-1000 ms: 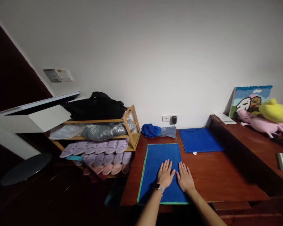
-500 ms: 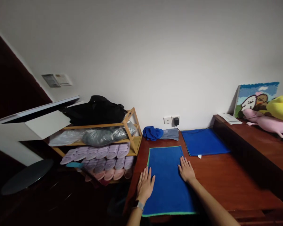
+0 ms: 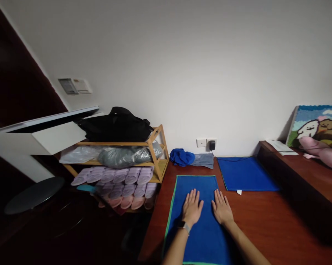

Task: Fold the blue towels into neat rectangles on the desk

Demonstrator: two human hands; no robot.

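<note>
A blue towel (image 3: 201, 243) with green edging lies flat on the reddish-brown table, its long side running away from me. My left hand (image 3: 192, 209) rests palm down on the middle of it, fingers stretched out, a watch on the wrist. Along the towel's right edge lies my right hand (image 3: 222, 208), also flat with its fingers extended. Neither hand grips anything. Farther back to the right, a second blue towel (image 3: 245, 173) is spread out with a small white tag at its near edge.
A crumpled blue cloth (image 3: 181, 157) and a folded grey cloth (image 3: 203, 161) lie by the wall. Left of the table (image 3: 267, 224) stands a wooden rack (image 3: 154, 147) with slippers and a black bag. A raised ledge (image 3: 317, 169) bearing a pink plush toy borders the right.
My left hand has moved right, from the towel's left edge onto its middle. The right hand stays at the right edge. The view has shifted slightly.
</note>
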